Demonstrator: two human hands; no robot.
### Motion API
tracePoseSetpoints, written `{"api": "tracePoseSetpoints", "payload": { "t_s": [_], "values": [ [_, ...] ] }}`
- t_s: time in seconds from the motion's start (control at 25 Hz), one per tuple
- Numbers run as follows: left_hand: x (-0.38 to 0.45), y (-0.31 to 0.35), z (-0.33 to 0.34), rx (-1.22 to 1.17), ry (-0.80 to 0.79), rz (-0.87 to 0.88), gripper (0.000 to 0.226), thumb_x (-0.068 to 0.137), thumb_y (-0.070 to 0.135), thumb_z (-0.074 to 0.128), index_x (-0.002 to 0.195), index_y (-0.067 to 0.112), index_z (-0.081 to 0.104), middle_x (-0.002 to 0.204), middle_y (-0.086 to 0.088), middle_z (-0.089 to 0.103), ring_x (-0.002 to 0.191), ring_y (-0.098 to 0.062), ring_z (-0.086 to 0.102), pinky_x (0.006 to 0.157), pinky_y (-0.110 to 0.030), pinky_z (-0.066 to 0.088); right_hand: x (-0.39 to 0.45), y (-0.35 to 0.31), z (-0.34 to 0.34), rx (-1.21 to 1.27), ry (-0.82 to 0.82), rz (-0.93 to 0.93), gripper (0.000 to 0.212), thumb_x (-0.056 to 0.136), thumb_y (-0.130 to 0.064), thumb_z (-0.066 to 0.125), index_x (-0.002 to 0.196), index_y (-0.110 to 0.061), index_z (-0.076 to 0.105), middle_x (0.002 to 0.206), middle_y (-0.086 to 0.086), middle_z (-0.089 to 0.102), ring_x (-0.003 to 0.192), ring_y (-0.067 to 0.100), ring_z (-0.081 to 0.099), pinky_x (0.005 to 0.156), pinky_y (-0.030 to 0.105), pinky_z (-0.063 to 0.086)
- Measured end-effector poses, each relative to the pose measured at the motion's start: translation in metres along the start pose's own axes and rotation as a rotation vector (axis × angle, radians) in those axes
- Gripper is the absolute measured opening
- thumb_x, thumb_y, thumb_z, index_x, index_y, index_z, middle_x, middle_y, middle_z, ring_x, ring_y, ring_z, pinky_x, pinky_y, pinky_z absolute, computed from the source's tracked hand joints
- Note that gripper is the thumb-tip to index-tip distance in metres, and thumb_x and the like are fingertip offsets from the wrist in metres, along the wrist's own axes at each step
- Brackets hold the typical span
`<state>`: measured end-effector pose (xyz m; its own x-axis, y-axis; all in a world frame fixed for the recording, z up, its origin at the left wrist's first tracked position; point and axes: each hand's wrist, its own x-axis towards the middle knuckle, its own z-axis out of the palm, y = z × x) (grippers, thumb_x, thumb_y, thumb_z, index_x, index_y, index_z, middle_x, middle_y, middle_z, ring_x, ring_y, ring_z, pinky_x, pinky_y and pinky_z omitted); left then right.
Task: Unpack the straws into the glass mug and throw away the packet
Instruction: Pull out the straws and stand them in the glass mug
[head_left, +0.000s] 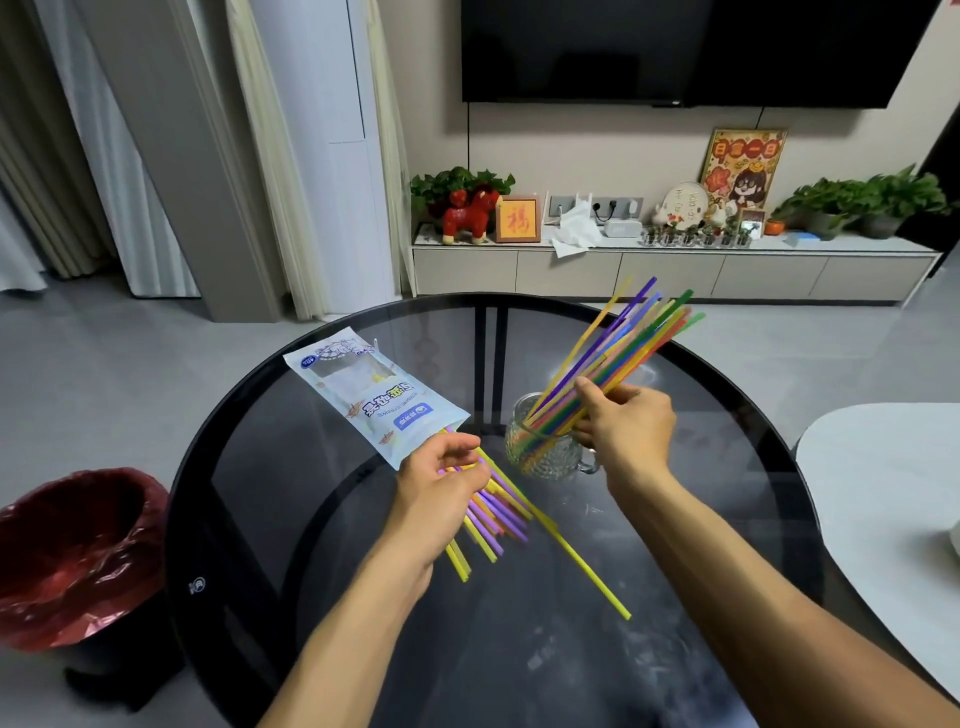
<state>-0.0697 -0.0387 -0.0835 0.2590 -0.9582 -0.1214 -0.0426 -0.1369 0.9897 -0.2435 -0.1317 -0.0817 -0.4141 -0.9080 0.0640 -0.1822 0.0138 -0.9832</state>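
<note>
Over mug (545, 447), right hand (626, 421) (curled).

The left hand (441, 480) is covering the middle of the loose straws (493, 514), and the packet (371, 397) is hiding their far ends. The packet's print is looking too small to read. The frame's left edge is cutting off the red-lined bin (72, 556).

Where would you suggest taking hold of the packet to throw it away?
Probably the packet's far sealed end, from the left: its open mouth faces the left hand, where straws stick out.
</note>
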Motion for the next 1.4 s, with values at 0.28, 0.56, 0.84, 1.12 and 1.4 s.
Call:
{"api": "tracePoseSetpoints", "payload": {
  "t_s": [0.28, 0.56, 0.84, 1.12, 1.4],
  "values": [
    [0.005, -0.015, 0.003, 0.577, 0.008, 0.195, 0.028, 0.088, 0.021, 0.057, 0.115, 0.03, 0.06, 0.124, 0.005, 0.061, 0.111, -0.015, 0.057, 0.089, -0.032, 0.049, -0.016, 0.005, -0.053, -0.437, -0.407, 0.055, 0.042, 0.082, -0.043, 0.073, 0.069, -0.003, 0.072, 0.063, 0.012, 0.074, 0.05, 0.025, 0.068, 0.055, 0.043, 0.063],
    [0.004, -0.052, -0.003, 1.151, -0.302, 0.191, 0.052, 0.098, 0.044, 0.037, 0.148, 0.038, 0.023, 0.163, 0.01, 0.009, 0.15, -0.02, 0.005, 0.119, -0.049, 0.02, -0.063, 0.039, -0.036, -1.131, -0.781, -0.272, 0.007, 0.078, -0.022, 0.057, 0.074, -0.02, 0.054, 0.1, 0.013, 0.071, 0.093, 0.035, 0.067, 0.066, 0.033, 0.047],
    [-0.003, -0.055, -0.017, 1.117, -0.33, 0.235, 0.055, 0.094, 0.045, 0.048, 0.146, 0.034, 0.033, 0.16, 0.014, 0.019, 0.148, -0.014, 0.011, 0.117, -0.044, 0.027, -0.065, 0.023, -0.032, -1.001, -0.461, -0.512, 0.017, 0.088, -0.029, 0.049, 0.078, -0.016, 0.051, 0.085, 0.011, 0.067, 0.075, 0.037, 0.058, 0.057, 0.035, 0.04],
    [0.0, -0.06, -0.018, 1.082, -0.29, 0.306, 0.061, 0.091, 0.041, 0.052, 0.148, 0.029, 0.032, 0.16, 0.012, 0.023, 0.148, -0.011, 0.014, 0.119, -0.033, 0.023, -0.078, 0.034, 0.03, -1.167, -0.593, -0.523, 0.04, 0.094, -0.037, 0.052, 0.118, -0.005, 0.046, 0.119, 0.014, 0.064, 0.107, 0.038, 0.066, 0.079, 0.042, 0.052],
    [0.006, -0.06, -0.014, 1.071, -0.279, 0.29, 0.06, 0.093, 0.045, 0.05, 0.147, 0.029, 0.032, 0.16, 0.014, 0.022, 0.148, -0.012, 0.011, 0.119, -0.036, 0.024, -0.06, 0.022, 0.002, -1.284, -0.642, -0.517, 0.026, 0.096, -0.016, 0.041, 0.118, -0.003, 0.047, 0.119, 0.018, 0.065, 0.11, 0.038, 0.062, 0.08, 0.04, 0.048]
  ]
}}
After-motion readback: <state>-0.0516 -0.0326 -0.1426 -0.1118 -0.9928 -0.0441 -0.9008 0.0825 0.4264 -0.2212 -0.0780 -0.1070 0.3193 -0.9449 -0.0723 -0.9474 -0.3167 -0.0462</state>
